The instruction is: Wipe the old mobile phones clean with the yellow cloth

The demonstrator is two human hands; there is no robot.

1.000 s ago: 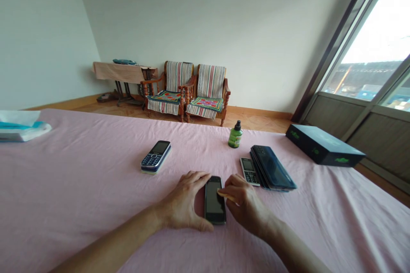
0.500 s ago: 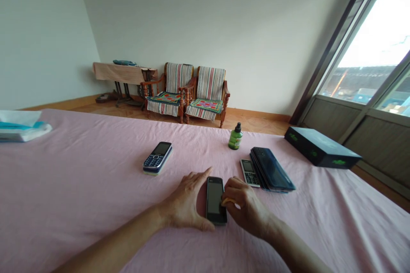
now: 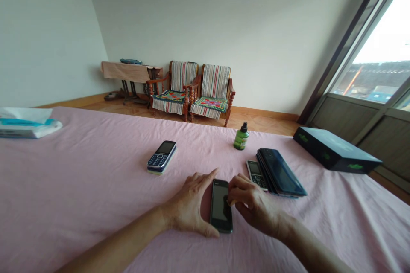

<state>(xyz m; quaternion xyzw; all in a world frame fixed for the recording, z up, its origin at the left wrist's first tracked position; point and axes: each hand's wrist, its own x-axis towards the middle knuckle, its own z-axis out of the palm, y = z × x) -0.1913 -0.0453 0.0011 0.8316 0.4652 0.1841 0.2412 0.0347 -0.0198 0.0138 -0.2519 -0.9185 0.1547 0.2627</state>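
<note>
A dark touchscreen phone point(image 3: 221, 207) lies face up on the pink cloth point(image 3: 105, 170). My left hand point(image 3: 190, 204) is spread around its left side, thumb near the bottom corner and fingertips by the top edge. My right hand point(image 3: 251, 204) is closed at the phone's right edge, its fingers pressed round something small and yellowish, mostly hidden. Beyond it are a small keypad phone point(image 3: 256, 175) and a stack of dark blue smartphones point(image 3: 282, 172). Another keypad phone point(image 3: 162, 155) tops a small stack to the left.
A green bottle point(image 3: 241, 136) with a black cap stands behind the phones. The black box point(image 3: 336, 149) is at the far right, and a tissue pack point(image 3: 28, 123) at the far left. Two wooden chairs point(image 3: 213, 87) stand by the wall.
The whole view has shifted, with things appearing slightly farther right. The yellowish item in my right hand shows less than before. My left hand keeps its spread pose around the phone.
</note>
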